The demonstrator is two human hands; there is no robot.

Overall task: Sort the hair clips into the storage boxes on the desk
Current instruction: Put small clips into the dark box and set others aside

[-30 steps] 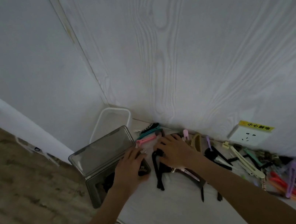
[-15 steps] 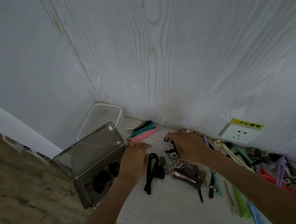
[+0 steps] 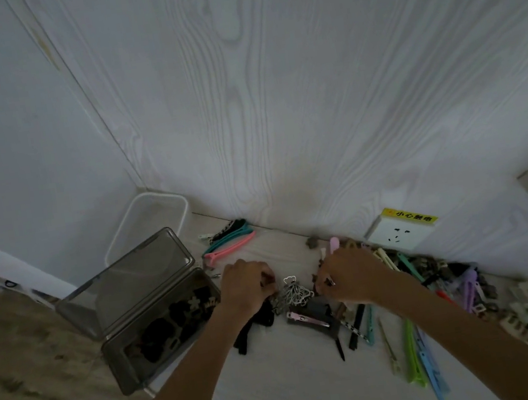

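Reaching over the desk, both hands worked at the same small spot. The left hand had its fingers curled down at the left edge of a tangle of silver wire clips; whether it actually pinched one could not be told. The right hand was curled too, its fingertips at the right side of that tangle, pinching a small dark clip. The silver clips lay between the two hands, touching or nearly touching both.

Just left of the left hand stood a smoky grey storage box with its lid tipped up, dark clips piled inside. Beyond that box, near the wall, sat a white tray. Ahead of the left hand lay a pink clip beside a teal one. Under the left wrist a black clip stretched toward the person.

Below the right hand lay a dark flat clip with a silver bar. To the right of the right forearm were a green clip, a blue clip and a heap of mixed clips. Ahead of the right hand, a white wall socket carried a yellow label.
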